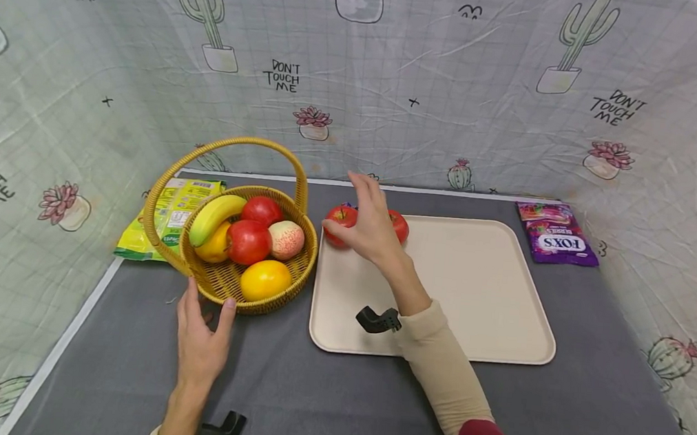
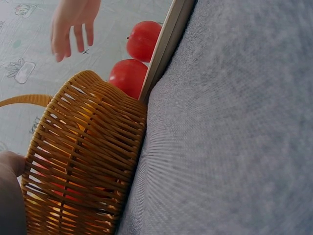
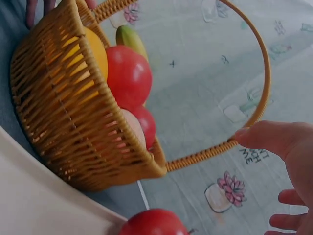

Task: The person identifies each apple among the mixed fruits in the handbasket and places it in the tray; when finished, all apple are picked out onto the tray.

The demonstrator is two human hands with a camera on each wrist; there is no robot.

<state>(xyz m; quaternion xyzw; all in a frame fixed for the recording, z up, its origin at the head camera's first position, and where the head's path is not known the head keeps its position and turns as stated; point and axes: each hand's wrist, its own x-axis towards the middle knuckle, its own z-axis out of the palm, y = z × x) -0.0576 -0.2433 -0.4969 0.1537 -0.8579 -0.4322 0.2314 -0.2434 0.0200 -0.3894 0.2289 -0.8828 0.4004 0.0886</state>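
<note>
A woven basket [image 1: 303, 269] with a tall arched handle holds a banana [image 1: 214, 219], two red apples [image 1: 249, 242], a speckled peach [image 1: 287, 240] and two yellow-orange fruits [image 1: 265, 280]. My left hand [image 1: 202, 343] is at the basket's near side, its thumb [image 2: 12, 162] against the rim and fingers spread. Above the far left corner of a cream tray [image 1: 460, 289], my right hand [image 1: 373, 223] hovers with spread, bent fingers and nothing in its grasp. Two more red apples [image 1: 339, 224] lie at that corner, one partly hidden behind the hand.
Behind the basket to the left lies a yellow-green packet [image 1: 161, 222]. A purple Fox's packet [image 1: 558, 234] sits beyond the tray's right edge. Patterned cloth [image 1: 394, 125] walls in the grey table [image 1: 307, 407] at the back and sides.
</note>
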